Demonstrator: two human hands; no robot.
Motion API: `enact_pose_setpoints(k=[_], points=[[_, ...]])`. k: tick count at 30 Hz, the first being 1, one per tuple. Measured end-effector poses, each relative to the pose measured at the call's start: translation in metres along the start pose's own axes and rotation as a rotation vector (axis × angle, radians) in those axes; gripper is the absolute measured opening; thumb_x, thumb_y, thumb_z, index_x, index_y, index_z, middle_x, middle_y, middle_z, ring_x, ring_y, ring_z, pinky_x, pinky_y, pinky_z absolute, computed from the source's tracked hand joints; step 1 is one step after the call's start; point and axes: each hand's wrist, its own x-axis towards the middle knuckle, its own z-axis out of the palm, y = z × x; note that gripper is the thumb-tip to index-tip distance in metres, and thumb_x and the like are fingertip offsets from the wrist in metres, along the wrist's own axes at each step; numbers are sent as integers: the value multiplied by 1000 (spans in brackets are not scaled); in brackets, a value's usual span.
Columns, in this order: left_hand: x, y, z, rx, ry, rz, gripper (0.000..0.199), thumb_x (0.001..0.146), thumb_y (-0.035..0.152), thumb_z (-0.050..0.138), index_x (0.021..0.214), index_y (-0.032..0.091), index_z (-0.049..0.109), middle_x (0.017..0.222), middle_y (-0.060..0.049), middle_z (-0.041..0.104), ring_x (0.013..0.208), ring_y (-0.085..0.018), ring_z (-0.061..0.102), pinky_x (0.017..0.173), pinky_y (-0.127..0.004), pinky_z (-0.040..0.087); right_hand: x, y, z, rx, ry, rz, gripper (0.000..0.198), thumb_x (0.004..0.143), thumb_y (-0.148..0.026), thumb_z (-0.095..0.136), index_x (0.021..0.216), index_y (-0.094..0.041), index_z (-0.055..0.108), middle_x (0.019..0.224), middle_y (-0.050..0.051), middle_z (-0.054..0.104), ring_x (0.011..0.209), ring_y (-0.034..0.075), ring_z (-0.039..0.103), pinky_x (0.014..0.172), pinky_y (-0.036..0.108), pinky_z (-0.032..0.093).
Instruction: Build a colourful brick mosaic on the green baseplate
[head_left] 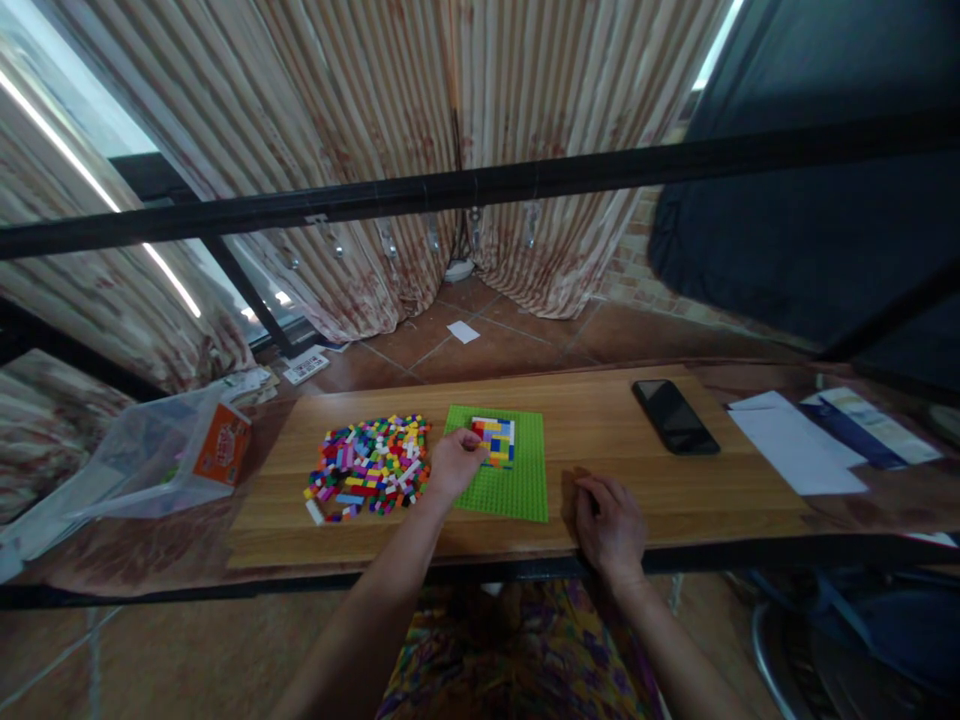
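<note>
A green studded baseplate (525,495) lies on the wooden board, with a flat build of coloured toy bricks (499,440) at its upper middle. The build mixes white, blue, yellow, red and lilac pieces. My left hand (456,465) reaches over the plate's left side, thumb and fingers pinched at the build's left edge. What sits between those fingertips is too small to make out. To the right of the plate, my right hand (611,525) rests on the board near its front edge, fingers loosely curled and holding nothing visible.
Left of the plate spreads a pile of loose coloured bricks (375,465). A clear plastic bin (161,460) with an orange label stands farther left. On the right lie a black phone (675,416) and white paper sheets (795,445). A dark metal bar (480,190) crosses beyond the table.
</note>
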Motion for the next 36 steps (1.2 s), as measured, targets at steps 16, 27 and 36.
enact_pose_setpoints(k=[16,27,36], points=[[-25,-5,20,-143,58,25,3,75,14,62,75,17,63,76,0,66,71,-12,62,69,-24,48,-2,5,0,-85,-10,-17,27,88,-32,46,90,-17,68,94,9,68,89,23,59,77,33,45],[-91,-29,-17,-33,221,231,26,80,9,51,102,19,61,94,-4,61,72,-12,57,68,-25,49,-4,13,3,-128,21,-55,28,88,-34,47,89,-17,69,93,10,68,86,24,60,72,33,44],[-107,-86,-115,284,512,50,22,82,12,51,100,18,62,100,-7,62,81,-17,62,73,-28,52,-6,16,4,-105,37,-73,28,87,-34,48,93,-16,69,93,12,68,86,27,60,71,36,44]])
